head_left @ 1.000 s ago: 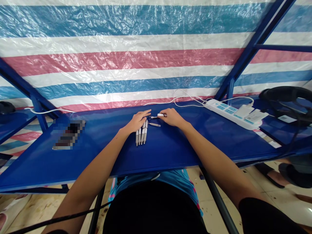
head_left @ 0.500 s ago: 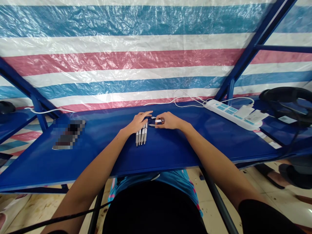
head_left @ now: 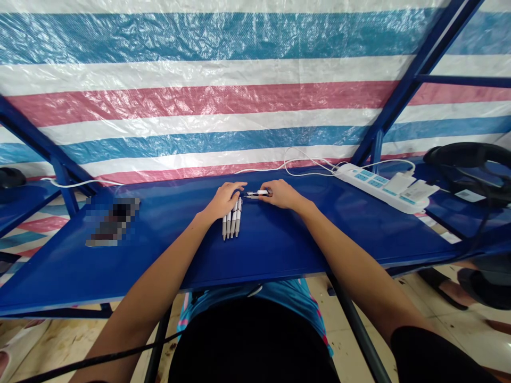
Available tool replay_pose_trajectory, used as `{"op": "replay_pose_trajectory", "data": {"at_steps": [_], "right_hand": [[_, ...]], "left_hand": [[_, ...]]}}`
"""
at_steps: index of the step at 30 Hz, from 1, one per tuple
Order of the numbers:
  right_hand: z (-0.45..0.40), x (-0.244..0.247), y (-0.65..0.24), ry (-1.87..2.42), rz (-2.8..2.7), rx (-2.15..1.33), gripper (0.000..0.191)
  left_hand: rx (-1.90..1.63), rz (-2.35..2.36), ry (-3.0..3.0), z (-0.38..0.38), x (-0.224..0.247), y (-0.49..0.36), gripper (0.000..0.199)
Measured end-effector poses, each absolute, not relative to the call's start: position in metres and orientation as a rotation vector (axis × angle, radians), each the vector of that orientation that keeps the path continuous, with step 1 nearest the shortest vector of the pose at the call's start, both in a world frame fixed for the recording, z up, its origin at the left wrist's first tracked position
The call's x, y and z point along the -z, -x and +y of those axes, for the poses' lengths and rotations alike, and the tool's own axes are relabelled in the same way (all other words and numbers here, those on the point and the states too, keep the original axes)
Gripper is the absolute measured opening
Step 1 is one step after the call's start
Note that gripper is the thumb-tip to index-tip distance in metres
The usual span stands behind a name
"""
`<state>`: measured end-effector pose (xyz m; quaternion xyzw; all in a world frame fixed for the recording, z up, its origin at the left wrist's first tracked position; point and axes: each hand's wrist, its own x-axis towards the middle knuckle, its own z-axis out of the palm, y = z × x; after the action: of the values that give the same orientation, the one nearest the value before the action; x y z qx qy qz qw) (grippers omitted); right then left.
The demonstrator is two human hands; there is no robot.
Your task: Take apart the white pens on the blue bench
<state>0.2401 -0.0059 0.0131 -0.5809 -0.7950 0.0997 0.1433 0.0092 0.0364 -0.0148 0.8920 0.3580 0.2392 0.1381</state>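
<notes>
A loose grey pen piece that lay right of the row of four pens [head_left: 232, 222] has left that spot — seemingly gathered up with the white pen barrel [head_left: 263, 192] pinched in the right hand [head_left: 280, 194], so the two parts appear together beyond the row's right end. The left hand [head_left: 224, 200] spreads loosely over the row's far ends; whether it grips I cannot tell. Blue tabletop [head_left: 287, 234] stretches right of the row toward the power strip [head_left: 379, 186] — more sideways room than toward the back edge, near beyond it.
</notes>
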Motion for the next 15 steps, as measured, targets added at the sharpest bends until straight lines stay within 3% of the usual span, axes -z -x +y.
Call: {"op": "replay_pose_trajectory", "data": {"at_steps": [15], "right_hand": [[-0.0085,-0.0149,-0.2344,1.828,-2.259,-0.261,0.02]], "left_hand": [[-0.699,1.013,-2.578,0.0353,0.0138,-0.0106,0.041]]}}
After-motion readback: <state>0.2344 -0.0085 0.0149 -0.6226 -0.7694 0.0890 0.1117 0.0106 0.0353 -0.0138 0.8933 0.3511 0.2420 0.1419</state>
